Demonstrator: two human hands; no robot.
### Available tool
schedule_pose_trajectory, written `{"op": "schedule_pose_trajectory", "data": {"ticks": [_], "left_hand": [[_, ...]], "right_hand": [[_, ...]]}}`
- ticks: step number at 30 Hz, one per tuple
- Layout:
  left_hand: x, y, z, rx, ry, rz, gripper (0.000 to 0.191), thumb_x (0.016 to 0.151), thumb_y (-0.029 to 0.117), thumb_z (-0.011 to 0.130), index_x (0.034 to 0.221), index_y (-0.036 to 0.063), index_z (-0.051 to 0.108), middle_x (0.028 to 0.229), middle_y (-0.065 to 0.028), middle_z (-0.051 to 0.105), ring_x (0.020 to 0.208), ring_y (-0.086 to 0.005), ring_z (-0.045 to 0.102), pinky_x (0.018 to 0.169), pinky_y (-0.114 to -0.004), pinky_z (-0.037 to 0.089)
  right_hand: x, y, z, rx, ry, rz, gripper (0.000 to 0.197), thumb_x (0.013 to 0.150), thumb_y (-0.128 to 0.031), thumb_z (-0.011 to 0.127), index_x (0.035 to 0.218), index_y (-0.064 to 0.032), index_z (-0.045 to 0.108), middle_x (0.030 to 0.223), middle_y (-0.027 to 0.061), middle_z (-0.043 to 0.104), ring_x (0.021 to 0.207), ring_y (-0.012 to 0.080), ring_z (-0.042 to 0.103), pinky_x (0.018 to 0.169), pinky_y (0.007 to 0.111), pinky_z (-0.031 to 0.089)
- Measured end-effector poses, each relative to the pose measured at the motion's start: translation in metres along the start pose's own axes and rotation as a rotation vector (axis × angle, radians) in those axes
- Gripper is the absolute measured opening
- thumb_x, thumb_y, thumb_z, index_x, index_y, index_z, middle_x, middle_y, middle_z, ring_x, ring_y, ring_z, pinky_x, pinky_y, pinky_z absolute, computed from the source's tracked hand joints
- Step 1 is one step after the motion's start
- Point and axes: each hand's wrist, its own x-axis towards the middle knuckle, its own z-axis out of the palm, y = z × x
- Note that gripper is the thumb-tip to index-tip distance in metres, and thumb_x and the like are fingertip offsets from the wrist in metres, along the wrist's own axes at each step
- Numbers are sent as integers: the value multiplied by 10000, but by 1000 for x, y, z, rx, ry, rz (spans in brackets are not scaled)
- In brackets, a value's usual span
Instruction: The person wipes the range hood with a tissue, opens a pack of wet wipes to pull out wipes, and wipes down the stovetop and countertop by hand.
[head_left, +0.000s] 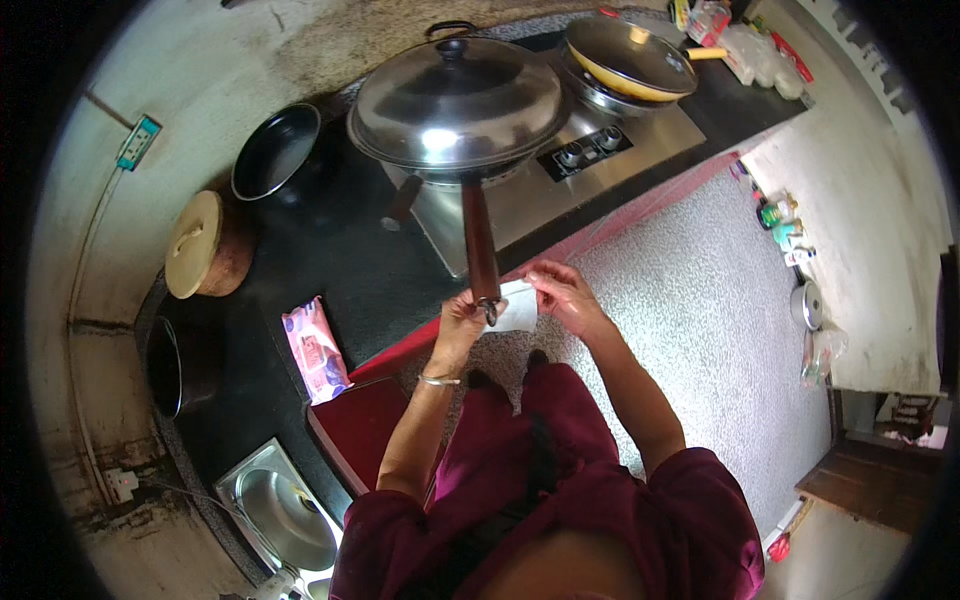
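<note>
A white wipe (519, 309) is stretched between my two hands, just off the counter's front edge. My left hand (463, 319) grips its left side, partly behind the tip of a brown wooden pan handle (480, 244). The fingers of my right hand (564, 294) pinch its upper right corner. That handle belongs to a large pan under a domed steel lid (457, 105) on the gas hob (517, 202). To the left, a pink pack of wet wipes (315, 351) lies on the black counter (367, 277).
A yellow frying pan (634, 60) sits on the right burner. Along the wall stand a black pan (277, 154), a pot with a pale wooden lid (196, 244) and a dark pot (180, 367). A steel sink (289, 517) is at lower left. Bottles (780, 214) stand along the right wall.
</note>
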Motion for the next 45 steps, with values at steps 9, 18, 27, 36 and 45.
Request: {"op": "schedule_pose_trajectory", "data": {"ticks": [9,18,27,36,45], "left_hand": [[28,-7,55,55,29,31,111,813,155,677,772,54,652,694,55,580,625,-28,479,546,-204,371],[76,-18,139,-6,120,194,90,793,54,674,882,41,666,792,31,624,723,-57,543,697,-203,439],[115,-26,195,339,473,614,94,825,83,637,858,-3,659,764,14,596,731,-59,514,698,-217,423],[118,-9,203,-384,185,143,195,828,155,649,967,19,634,843,-14,649,747,-77,576,671,-217,484],[110,32,207,-396,-84,84,410,806,-13,608,1204,-1,514,975,-73,658,900,-133,620,812,-245,494]], "right_hand": [[-1,-32,-52,-294,-21,-79,308,802,-196,687,1026,-4,596,935,47,621,840,111,577,698,253,482],[-7,-103,-147,-324,78,-330,208,832,-189,656,921,-2,640,729,10,623,633,76,569,555,203,456],[-21,-152,-174,-914,-191,-914,122,781,-16,643,898,15,654,982,110,586,902,209,573,712,283,481],[-1,-154,-191,-308,173,-399,180,851,-184,635,879,-6,641,683,-58,551,609,19,452,547,180,361],[22,-164,-200,-312,259,-321,209,859,-209,628,930,-13,624,723,-61,557,638,24,465,550,185,367]]}}
